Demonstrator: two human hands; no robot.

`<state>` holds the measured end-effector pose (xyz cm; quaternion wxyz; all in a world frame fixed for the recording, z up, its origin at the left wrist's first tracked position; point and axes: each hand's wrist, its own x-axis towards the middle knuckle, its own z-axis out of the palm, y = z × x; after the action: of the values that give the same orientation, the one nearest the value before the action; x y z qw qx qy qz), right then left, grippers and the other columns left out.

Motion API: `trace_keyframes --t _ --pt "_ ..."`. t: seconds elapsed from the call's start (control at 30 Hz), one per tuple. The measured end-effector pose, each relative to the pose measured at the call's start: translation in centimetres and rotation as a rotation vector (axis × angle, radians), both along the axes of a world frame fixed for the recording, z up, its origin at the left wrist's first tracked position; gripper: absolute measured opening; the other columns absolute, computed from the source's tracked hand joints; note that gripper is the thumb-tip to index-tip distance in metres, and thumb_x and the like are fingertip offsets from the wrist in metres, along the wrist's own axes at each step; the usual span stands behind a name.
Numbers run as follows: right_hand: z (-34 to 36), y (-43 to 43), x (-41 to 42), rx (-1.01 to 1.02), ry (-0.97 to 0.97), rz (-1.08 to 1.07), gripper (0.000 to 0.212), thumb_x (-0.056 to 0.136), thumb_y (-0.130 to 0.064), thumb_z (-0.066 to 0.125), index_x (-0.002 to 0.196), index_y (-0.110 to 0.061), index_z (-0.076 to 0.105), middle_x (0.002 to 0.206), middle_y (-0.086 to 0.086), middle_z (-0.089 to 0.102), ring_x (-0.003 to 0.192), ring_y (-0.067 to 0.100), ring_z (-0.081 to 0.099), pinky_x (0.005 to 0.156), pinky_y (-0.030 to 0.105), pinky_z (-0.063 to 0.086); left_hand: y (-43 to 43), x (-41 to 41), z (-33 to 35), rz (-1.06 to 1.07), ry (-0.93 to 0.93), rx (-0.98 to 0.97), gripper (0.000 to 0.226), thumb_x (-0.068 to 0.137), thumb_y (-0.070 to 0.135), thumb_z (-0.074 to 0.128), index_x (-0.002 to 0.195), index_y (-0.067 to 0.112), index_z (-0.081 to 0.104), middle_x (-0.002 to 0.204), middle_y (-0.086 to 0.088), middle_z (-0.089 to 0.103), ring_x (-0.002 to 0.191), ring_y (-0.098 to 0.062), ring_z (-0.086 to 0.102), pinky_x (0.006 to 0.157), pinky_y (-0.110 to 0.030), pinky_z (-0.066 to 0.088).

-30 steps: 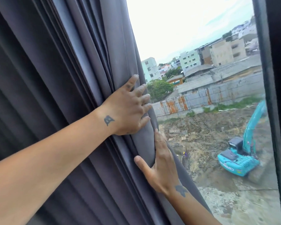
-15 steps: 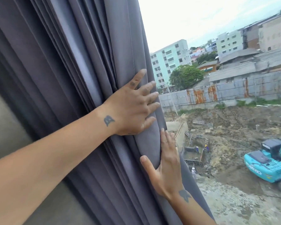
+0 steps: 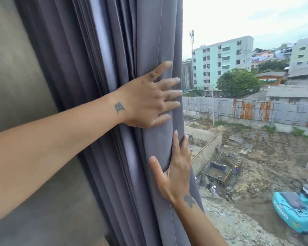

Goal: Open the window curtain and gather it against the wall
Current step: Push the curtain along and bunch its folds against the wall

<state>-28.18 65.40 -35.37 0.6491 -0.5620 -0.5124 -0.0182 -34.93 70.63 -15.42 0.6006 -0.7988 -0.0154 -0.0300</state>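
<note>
A grey-purple curtain (image 3: 89,86) hangs bunched in tight vertical folds between the wall on the left and the window glass on the right. My left hand (image 3: 148,100) lies on the curtain's leading edge at mid height, fingers curled around the outer fold. Just below it, my right hand (image 3: 174,174) presses flat against the same edge, thumb spread out to the left and fingers pointing up along the fold. Both forearms reach in from the lower left and bottom.
A plain grey-brown wall (image 3: 16,68) fills the left side, right beside the gathered folds. The uncovered window pane (image 3: 247,121) shows a construction site with a teal excavator, a fence and pale green buildings outside.
The curtain's edge has slid left with both hands on it. The folds are packed tighter, the wall has come into view on the left, and more window is uncovered.
</note>
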Motion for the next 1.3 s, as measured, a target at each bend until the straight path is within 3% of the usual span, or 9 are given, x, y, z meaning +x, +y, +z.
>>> trace_keyframes --t 0.17,0.33,0.47,0.97,1.1,1.23,1.3 --pt "-0.2 3.4 -1.5 0.005 0.011 -0.012 0.089 0.073 -0.078 0.031 0.142 -0.026 0.012 0.150 0.020 0.014 0.137 0.029 0.009 0.109 0.049 0.013 3.9 -1.3 -0.3 -0.020 -0.013 0.017 0.049 0.091 0.043 0.038 0.119 0.014 0.066 0.127 -0.012 0.062 0.126 -0.036 0.048 0.110 -0.053 -0.005" --pt "-0.3 7.7 -3.1 0.006 0.002 -0.059 0.086 0.073 -0.065 0.042 0.143 -0.022 0.016 0.148 0.022 0.022 0.135 0.031 0.014 0.106 0.049 0.015 7.8 -2.8 -0.3 -0.026 -0.007 0.035 0.053 0.094 0.044 0.028 0.121 0.016 0.065 0.126 -0.010 0.063 0.126 -0.036 0.047 0.108 -0.057 0.002" --pt "-0.4 11.5 -5.1 0.009 0.012 -0.068 0.086 0.073 -0.065 0.042 0.143 -0.023 0.015 0.148 0.020 0.022 0.136 0.028 0.012 0.107 0.049 0.014 11.7 -4.6 -0.4 -0.039 -0.002 0.064 0.062 0.097 0.043 0.015 0.119 0.016 0.066 0.126 -0.010 0.063 0.125 -0.036 0.049 0.108 -0.055 0.003" --pt "-0.9 23.0 -11.2 -0.019 -0.012 -0.079 0.085 0.074 -0.064 0.041 0.143 -0.020 0.018 0.147 0.023 0.023 0.136 0.029 0.013 0.108 0.051 0.017 23.0 -10.7 -1.1 -0.008 0.020 0.010 0.075 0.096 0.044 0.000 0.120 0.015 0.065 0.122 -0.008 0.066 0.122 -0.035 0.052 0.107 -0.055 0.005" --pt "-0.9 25.3 -12.6 -0.001 -0.009 -0.151 0.086 0.073 -0.064 0.043 0.141 -0.016 0.023 0.147 0.030 0.014 0.134 0.038 0.011 0.106 0.052 0.014 25.3 -12.0 -1.2 -0.037 -0.013 0.025 0.072 0.097 0.045 0.004 0.124 0.011 0.061 0.124 -0.011 0.064 0.124 -0.036 0.049 0.110 -0.050 -0.003" --pt "-1.4 27.0 -14.2 0.016 0.021 -0.177 0.093 0.073 -0.064 0.043 0.143 -0.013 0.010 0.150 0.027 0.002 0.137 0.033 -0.004 0.106 0.055 0.005 26.8 -12.8 -2.0 -0.085 -0.064 -0.036 0.066 0.097 0.046 0.011 0.133 0.008 0.051 0.135 -0.012 0.056 0.133 -0.036 0.038 0.109 -0.049 -0.010" --pt "-1.6 27.8 -14.8 0.040 0.038 -0.214 0.094 0.073 -0.063 0.044 0.143 -0.010 0.009 0.149 0.028 0.000 0.137 0.034 -0.005 0.105 0.060 0.005 27.5 -13.0 -2.3 -0.129 -0.089 -0.025 0.060 0.099 0.046 0.018 0.136 0.009 0.048 0.140 -0.010 0.051 0.135 -0.035 0.035 0.111 -0.053 -0.005"
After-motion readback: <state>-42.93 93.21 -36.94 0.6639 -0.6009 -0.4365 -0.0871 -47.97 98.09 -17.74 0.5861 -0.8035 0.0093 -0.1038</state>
